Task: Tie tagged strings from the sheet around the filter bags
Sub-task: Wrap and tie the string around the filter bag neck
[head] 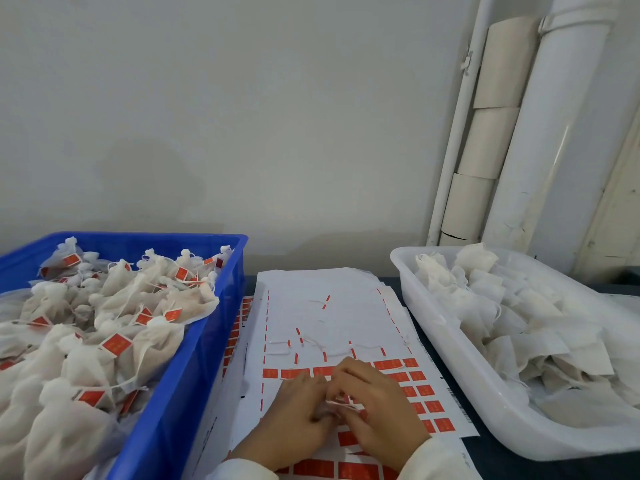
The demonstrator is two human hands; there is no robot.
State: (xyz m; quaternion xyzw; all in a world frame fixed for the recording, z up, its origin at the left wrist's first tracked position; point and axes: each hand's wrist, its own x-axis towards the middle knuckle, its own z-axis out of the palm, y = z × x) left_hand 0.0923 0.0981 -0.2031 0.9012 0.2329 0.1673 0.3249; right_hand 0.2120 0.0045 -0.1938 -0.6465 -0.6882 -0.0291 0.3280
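We work at a dark bench [491, 459] set against a pale wall, both hands low over a white paper sheet of red rectangular tags [424, 393] that lies flat between two tubs. Our left hand [298, 410] and right hand [377, 407] meet fingertip to fingertip above the sheet's middle rows, fingers curled inward around a thin white string with a small red tag [341, 403], which we pinch between them; whether a bag is also tucked in that grip we cannot tell, as the fingers hide it. White sleeves [440, 459] cover both wrists at the bottom edge of the view.

On the sheet's far half, where the tags are already gone, several loose white strings with narrow red tags [325, 301] lie scattered. More tag sheets [237, 336] stick out from beneath the top one on its left side.

To our left stands a blue plastic crate [207, 344], heaped with white filter bags tied shut and carrying red tags [114, 344]. To our right stands a translucent white plastic tub [460, 362], piled with flat white filter bags without tags [519, 306]. Both containers sit just beside the sheet, the crate's near wall overlapping the lower sheets' edge.

In the right corner behind the tub, white pipes [557, 133] run up the wall with beige cardboard tubes [491, 109] stacked end on end between them.
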